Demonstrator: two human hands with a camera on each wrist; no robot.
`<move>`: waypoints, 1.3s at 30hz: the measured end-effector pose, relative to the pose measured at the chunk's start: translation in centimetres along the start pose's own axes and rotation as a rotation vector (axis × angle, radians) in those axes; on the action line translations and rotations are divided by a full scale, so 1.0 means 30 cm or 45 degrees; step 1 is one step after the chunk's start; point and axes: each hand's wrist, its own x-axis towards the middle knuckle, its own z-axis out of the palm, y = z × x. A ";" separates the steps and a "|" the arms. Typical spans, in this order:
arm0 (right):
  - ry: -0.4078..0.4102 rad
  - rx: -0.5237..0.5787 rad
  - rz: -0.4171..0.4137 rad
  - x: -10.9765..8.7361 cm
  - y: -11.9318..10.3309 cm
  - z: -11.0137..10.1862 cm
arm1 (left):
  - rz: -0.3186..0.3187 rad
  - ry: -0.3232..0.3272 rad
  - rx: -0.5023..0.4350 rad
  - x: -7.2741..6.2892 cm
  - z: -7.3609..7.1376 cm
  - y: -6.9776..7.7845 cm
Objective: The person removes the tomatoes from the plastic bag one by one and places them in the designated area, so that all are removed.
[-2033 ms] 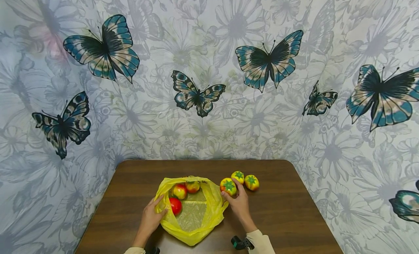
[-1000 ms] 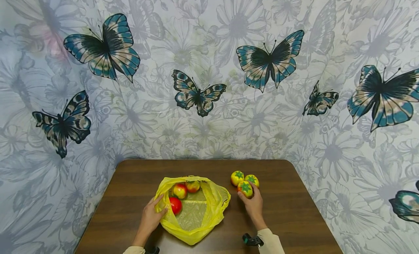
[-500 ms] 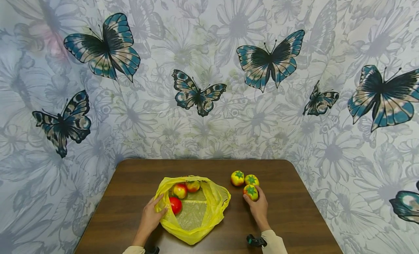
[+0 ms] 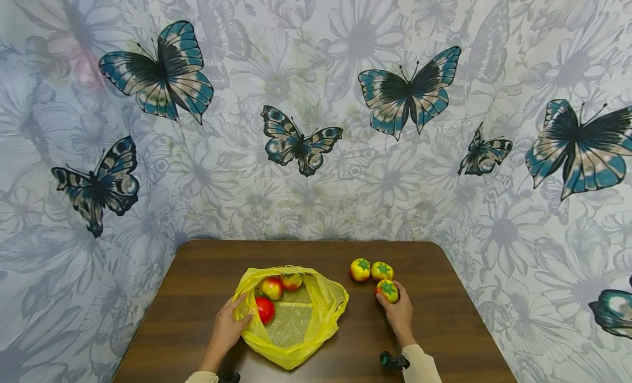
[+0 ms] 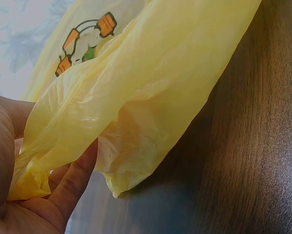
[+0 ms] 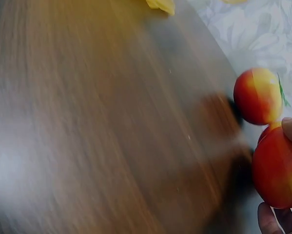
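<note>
On the table (image 4: 446, 317), a yellow bag (image 4: 323, 320) is pinched at its left edge by the left hand (image 4: 229, 324), while a green-topped fruit (image 4: 387, 291) is grasped by the right hand (image 4: 400, 313), just beside two similar fruits (image 4: 360, 270).

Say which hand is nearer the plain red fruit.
Left. The left hand grips the yellow bag beside the plain red fruit; the right hand is beyond the bag's right side, holding a green-topped fruit.
</note>
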 end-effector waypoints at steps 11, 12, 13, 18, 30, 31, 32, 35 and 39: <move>-0.007 -0.094 0.018 0.027 0.031 -0.039 | -0.003 0.024 0.027 0.000 -0.002 0.011; -0.006 -0.096 0.021 0.029 0.032 -0.040 | -0.003 0.020 0.024 0.000 -0.002 0.011; -0.005 -0.093 0.023 0.032 0.034 -0.042 | -0.004 0.019 0.024 0.000 -0.003 0.011; -0.021 -0.095 0.058 0.049 0.039 -0.049 | 0.000 0.020 0.027 0.001 -0.002 0.006; -0.067 -0.131 0.076 0.075 0.040 -0.075 | -0.016 0.010 0.021 0.001 -0.003 0.002; -0.071 -0.127 0.076 0.075 0.040 -0.079 | -0.019 0.005 0.019 0.001 -0.004 0.003; -0.076 -0.117 0.073 0.074 0.038 -0.083 | -0.022 0.000 0.019 0.001 -0.006 0.003; -0.087 -0.083 0.072 0.071 0.030 -0.096 | -0.024 -0.005 0.025 0.001 -0.008 0.005; -0.056 -0.045 0.044 0.064 0.002 -0.111 | -0.020 -0.001 0.024 0.001 -0.007 0.006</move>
